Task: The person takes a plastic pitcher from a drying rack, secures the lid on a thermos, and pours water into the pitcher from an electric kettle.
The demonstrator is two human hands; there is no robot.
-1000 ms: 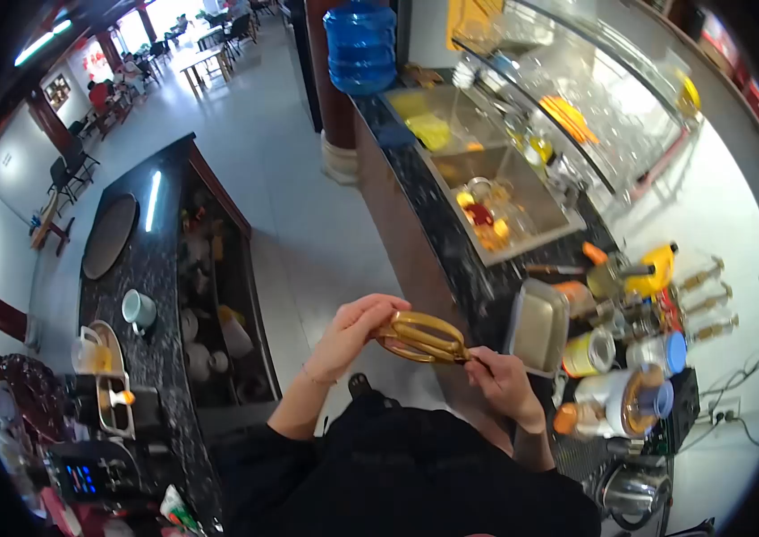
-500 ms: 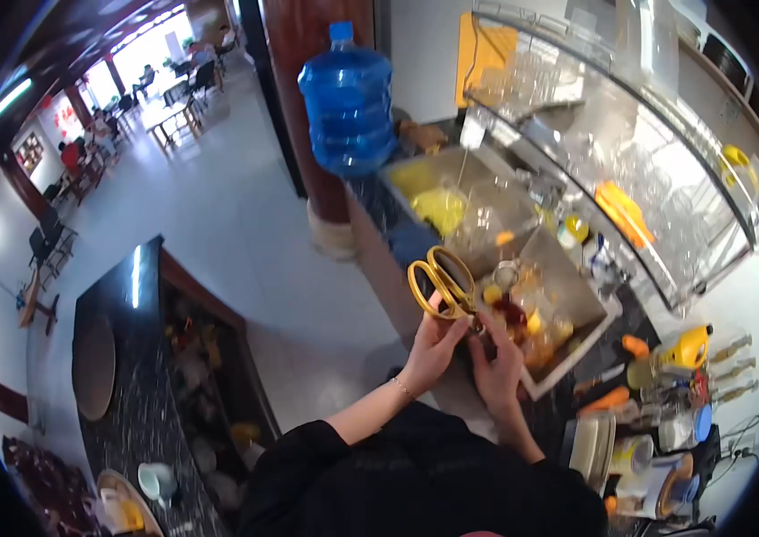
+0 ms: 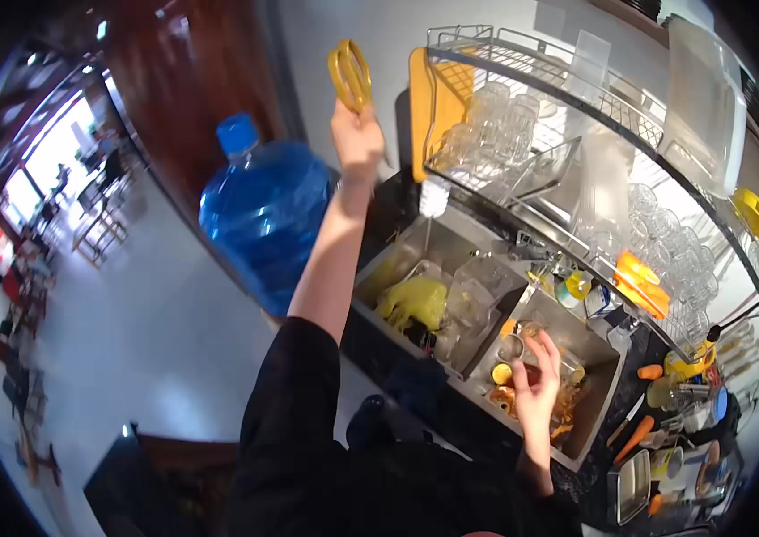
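Toward the upper left of the frame, gold-handled scissors are gripped by the left hand; at lower right, the right hand's fingers are parted above a sink.

Open floor beside blue jug

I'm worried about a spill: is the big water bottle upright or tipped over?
Upright: the water bottle stands with its capped neck at the top.
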